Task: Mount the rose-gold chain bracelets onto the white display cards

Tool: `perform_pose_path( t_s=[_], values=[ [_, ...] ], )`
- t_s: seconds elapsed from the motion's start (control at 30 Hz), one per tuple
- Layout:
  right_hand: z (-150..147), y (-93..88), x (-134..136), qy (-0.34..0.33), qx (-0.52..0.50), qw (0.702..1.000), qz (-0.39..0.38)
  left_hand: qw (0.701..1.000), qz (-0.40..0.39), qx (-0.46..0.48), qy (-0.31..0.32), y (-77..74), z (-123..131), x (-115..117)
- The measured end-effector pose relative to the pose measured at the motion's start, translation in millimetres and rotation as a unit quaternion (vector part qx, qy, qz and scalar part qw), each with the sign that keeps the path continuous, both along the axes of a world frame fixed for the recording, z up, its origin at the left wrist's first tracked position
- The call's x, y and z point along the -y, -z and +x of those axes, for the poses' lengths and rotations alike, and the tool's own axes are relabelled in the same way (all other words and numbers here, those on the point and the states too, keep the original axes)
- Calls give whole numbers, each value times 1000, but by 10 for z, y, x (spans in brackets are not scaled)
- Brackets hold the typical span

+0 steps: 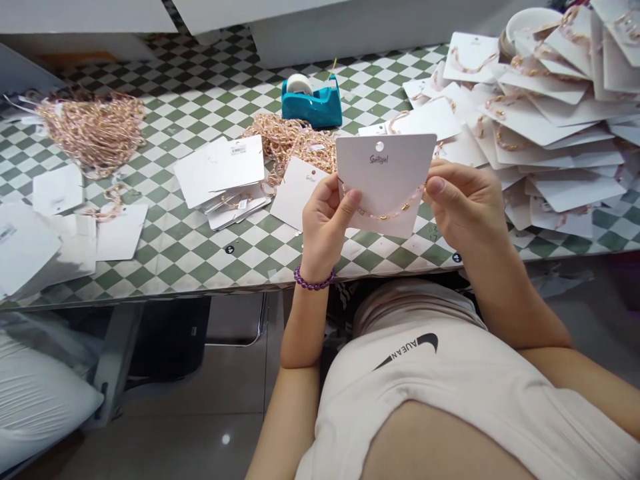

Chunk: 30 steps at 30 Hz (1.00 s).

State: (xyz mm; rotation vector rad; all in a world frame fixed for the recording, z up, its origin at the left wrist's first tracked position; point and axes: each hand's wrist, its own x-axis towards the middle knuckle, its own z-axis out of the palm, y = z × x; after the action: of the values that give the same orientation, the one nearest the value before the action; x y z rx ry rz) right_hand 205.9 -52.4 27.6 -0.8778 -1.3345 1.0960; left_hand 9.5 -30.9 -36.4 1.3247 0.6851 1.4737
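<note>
A white display card (383,177) with a punched hole and dark lettering is held up over the table's front part. Across its face hangs a pink and gold beaded necklace (384,217) in a shallow curve. My left hand (325,220), a purple bead bracelet on its wrist, pinches the card's left edge with the thumb in front. At the opposite edge, my right hand (463,200) has thumb and finger closed by the necklace's end; whether it grips the card as well is hard to tell. Just behind the left hand lies another white card (296,193).
A teal tape dispenser (313,103) stands behind a heap of beaded strands (295,143). White cards (225,167) are stacked left of it. At far left are a bead bundle (97,130) and more cards (30,247). Carded necklaces (545,127) pile high on the right.
</note>
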Motion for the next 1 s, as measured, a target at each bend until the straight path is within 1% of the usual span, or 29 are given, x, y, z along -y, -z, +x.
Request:
perform_pose_path(
  t_s=[0.27, 0.37, 0.47, 0.57, 0.63, 0.7, 0.77, 1.0],
  values=[
    [-15, 45, 0, -26, -38, 999, 12, 1000, -1, -12, 19, 0, -25, -6],
    [-33, 87, -11, -27, -46, 998, -21, 1000, -1, -12, 11, 0, -19, -2],
    [-47, 105, -20, 3, -34, 998, -49, 1000, 4, -10, -7, 3, 1, 6],
    [-48, 86, -15, 31, -33, 998, -35, 999, 21, -4, -40, 2, 27, 11],
    [-42, 64, -3, 64, -29, 997, -24, 998, 32, -4, -57, -1, 39, 12],
    [-29, 49, 10, 101, -9, 995, -21, 997, 36, -11, -62, -5, 44, 12],
    [-13, 44, 20, 115, 20, 993, -16, 997, 37, -18, -61, -7, 45, 12],
    [28, 85, -10, 72, 87, 994, -2, 994, 58, -34, -82, 14, 49, 11]
  ],
)
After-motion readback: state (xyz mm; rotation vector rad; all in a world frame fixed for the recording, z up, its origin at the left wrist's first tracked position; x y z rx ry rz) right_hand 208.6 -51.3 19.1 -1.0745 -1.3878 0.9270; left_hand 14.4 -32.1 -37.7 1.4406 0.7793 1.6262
